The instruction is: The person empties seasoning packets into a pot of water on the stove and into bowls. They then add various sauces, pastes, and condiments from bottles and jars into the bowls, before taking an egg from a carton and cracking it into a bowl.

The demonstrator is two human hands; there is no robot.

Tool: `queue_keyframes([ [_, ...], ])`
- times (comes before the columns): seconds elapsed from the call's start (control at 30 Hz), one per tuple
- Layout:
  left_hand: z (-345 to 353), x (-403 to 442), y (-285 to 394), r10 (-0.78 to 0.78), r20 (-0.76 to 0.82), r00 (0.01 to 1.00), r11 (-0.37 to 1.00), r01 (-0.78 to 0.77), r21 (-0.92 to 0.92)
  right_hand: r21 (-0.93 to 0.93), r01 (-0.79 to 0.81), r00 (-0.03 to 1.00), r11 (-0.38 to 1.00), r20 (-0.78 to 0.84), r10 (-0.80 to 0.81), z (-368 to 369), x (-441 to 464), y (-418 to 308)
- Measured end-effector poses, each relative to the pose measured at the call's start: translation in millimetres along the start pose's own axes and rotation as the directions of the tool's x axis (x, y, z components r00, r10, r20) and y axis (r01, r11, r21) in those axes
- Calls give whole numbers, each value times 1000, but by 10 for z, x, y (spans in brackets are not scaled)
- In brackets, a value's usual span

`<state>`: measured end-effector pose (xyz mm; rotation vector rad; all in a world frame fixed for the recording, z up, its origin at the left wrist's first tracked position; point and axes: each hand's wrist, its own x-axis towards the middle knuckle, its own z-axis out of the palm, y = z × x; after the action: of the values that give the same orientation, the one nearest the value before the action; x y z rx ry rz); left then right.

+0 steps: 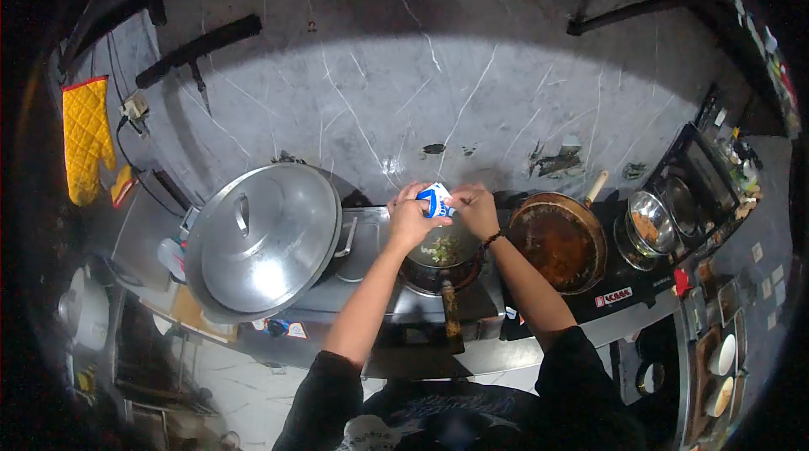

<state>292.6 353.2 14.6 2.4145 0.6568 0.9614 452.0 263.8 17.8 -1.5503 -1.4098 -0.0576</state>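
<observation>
Over the stove, my left hand (408, 215) is wrapped around a small blue-and-white carton or packet (435, 201). My right hand (477, 210), with a dark bracelet at the wrist, has its fingers closed at the packet's right edge. The print on the packet is too small to read. Directly below both hands is a frying pan (420, 277) with chopped green and pale pieces (443, 249) in it. Its worn handle (452, 320) points toward my body. Part of the pan's far side is hidden by my hands.
On the left stands a large pot with a domed metal lid (261, 240). To the right, a brown-stained pan (554, 244) sits on a black stove, beside metal bowls (649, 223). A yellow oven mitt (86, 139) hangs at far left; a grey marbled wall (354, 80) rises behind.
</observation>
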Motion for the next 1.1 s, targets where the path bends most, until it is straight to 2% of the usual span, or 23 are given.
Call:
queue_keyframes([
  [0.03, 4, -7, 47, -37, -10, 999, 999, 37, 36, -3, -1, 1000, 1000, -5, 1, -15, -16, 1],
  [0.1, -68, -15, 32, -53, 25, 998, 998, 53, 30, 134, -41, 998, 990, -36, 47, -49, -23, 7],
  [0.17, -137, -34, -15, -87, -61, 994, 996, 86, -24, 174, -70, 997, 982, -22, 75, -178, 6, 42],
  [0.2, -186, -31, -58, -91, -14, 996, 994, 90, -57, 211, -103, 994, 972, -7, 107, -219, 15, 44],
  [0.33, -163, -36, -101, -48, 9, 999, 998, 48, -36, 200, -112, 994, 973, 21, 111, -182, -30, -24],
  [0.43, -158, -47, -104, -7, -20, 1000, 998, 6, -67, 162, -124, 991, 979, -21, 129, -148, -61, -54],
  [0.5, -172, -56, -97, -124, -123, 985, 992, 126, 8, 145, -97, 993, 985, -54, 106, -119, -97, -24],
  [0.53, -170, -61, -86, -137, -109, 985, 991, 136, -16, 143, -95, 993, 985, -55, 104, -72, -123, -4],
  [0.57, -151, -71, -62, -138, -113, 984, 990, 137, -20, 204, -111, 988, 973, -83, 130, -3, -151, 5],
  [0.63, -148, -119, -22, -40, -91, 995, 999, 42, 20, 272, -123, 982, 954, -104, 157, 51, -186, 11],
  [0.67, -190, -98, -67, -97, -98, 991, 995, 95, -22, 250, -138, 980, 958, -103, 168, 17, -168, 34],
  [0.73, -233, -104, -35, -82, -99, 992, 997, 83, 1, 172, -136, 985, 976, -81, 152, -33, -171, 3],
  [0.83, -202, -133, -27, -62, -95, 994, 998, 65, 23, 160, -120, 983, 980, -119, 140, 21, -190, -43],
  [0.93, -162, -146, -81, -116, -122, 986, 993, 113, -32, 147, -79, 987, 986, -128, 99, 17, -176, -44],
  [1.03, -106, -153, -40, -69, -46, 997, 998, 69, -5, 100, -33, 990, 994, -131, 46, 32, -155, -120],
  [1.07, -133, -157, -54, -100, -11, 995, 995, 100, 5, 16, -108, 988, 994, -114, 109, -74, -136, -116],
  [1.1, -180, -155, -20, -130, 25, 991, 991, 130, 16, 16, -107, 988, 994, -114, 108, -121, -98, -73],
])
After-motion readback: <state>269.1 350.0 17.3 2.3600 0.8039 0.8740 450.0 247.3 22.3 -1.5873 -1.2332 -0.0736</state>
